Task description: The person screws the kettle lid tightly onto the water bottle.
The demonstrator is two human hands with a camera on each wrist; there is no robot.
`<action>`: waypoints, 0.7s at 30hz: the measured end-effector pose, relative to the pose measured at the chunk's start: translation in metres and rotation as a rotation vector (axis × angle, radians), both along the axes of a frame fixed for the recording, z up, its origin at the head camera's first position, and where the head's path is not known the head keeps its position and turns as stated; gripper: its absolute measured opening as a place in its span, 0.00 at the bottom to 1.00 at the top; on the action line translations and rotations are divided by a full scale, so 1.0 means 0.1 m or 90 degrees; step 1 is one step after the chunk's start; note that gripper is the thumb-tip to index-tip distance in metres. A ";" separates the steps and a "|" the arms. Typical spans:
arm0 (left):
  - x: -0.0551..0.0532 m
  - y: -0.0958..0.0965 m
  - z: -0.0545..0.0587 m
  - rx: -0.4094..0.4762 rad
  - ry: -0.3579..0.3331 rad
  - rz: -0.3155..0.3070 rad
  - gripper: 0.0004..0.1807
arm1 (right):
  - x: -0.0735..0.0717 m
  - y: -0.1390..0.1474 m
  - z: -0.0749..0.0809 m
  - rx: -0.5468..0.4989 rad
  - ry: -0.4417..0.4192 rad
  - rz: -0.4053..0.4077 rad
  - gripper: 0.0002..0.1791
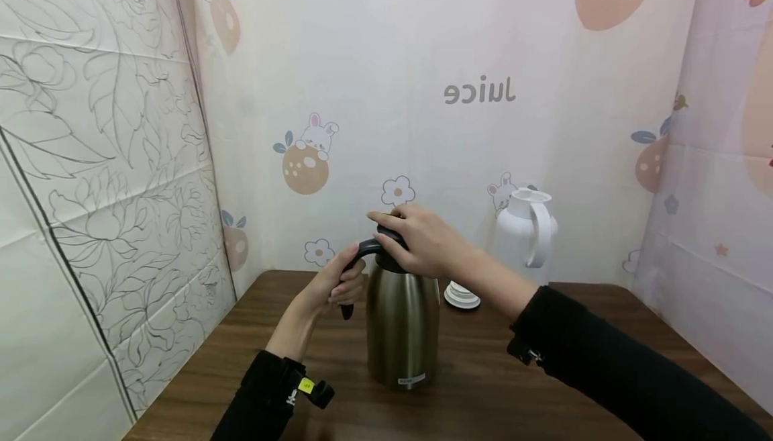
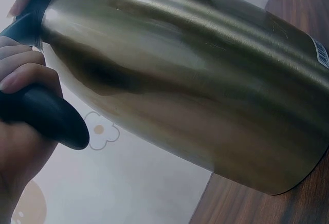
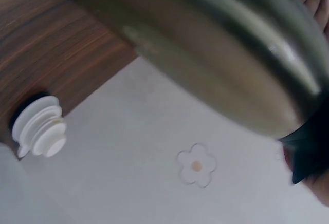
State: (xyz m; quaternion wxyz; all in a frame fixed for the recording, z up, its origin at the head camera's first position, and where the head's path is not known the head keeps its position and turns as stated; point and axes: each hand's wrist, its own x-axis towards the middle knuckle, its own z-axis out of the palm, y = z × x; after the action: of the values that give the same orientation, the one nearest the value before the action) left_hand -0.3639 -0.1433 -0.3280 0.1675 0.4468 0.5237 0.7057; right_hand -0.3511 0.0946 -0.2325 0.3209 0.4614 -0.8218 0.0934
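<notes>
A brushed gold-brown vacuum jug (image 1: 402, 330) stands upright on the wooden table in front of me. My left hand (image 1: 331, 285) grips its black handle (image 1: 366, 248), fingers wrapped round it; the handle's lower end (image 2: 61, 121) sticks out below them in the left wrist view. Over the top, my right hand (image 1: 431, 243) holds the black lid (image 1: 392, 234), with the thumb on the near side and the fingers across the far side. The hand hides much of the lid. In the right wrist view, the jug's body (image 3: 205, 54) fills the upper part, slightly blurred.
Behind the right forearm stands a white jug (image 1: 513, 233) with its handle turned right. A white stopper with stepped rings (image 1: 461, 295) lies on the table (image 1: 513, 387) between the two jugs. Printed curtains (image 1: 362, 92) close off the back and sides.
</notes>
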 end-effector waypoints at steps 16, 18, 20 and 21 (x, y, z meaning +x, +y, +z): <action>-0.02 0.01 -0.02 0.004 0.010 -0.011 0.31 | 0.29 -0.31 -0.01 -0.031 -0.061 -0.267 0.27; -0.02 0.00 -0.02 0.005 0.009 -0.015 0.31 | 0.28 -0.28 0.00 -0.035 -0.089 -0.257 0.29; -0.02 0.00 -0.01 0.007 0.006 -0.020 0.31 | 0.26 -0.24 0.03 -0.043 -0.122 -0.234 0.30; -0.02 0.01 0.00 0.008 0.003 -0.023 0.31 | 0.25 -0.22 0.04 -0.048 -0.137 -0.220 0.31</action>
State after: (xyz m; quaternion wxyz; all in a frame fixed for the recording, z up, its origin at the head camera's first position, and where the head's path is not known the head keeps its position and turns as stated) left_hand -0.3656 -0.1426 -0.3285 0.1763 0.4588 0.5117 0.7047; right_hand -0.3264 0.0730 -0.2284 0.2593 0.2889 -0.9142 0.1162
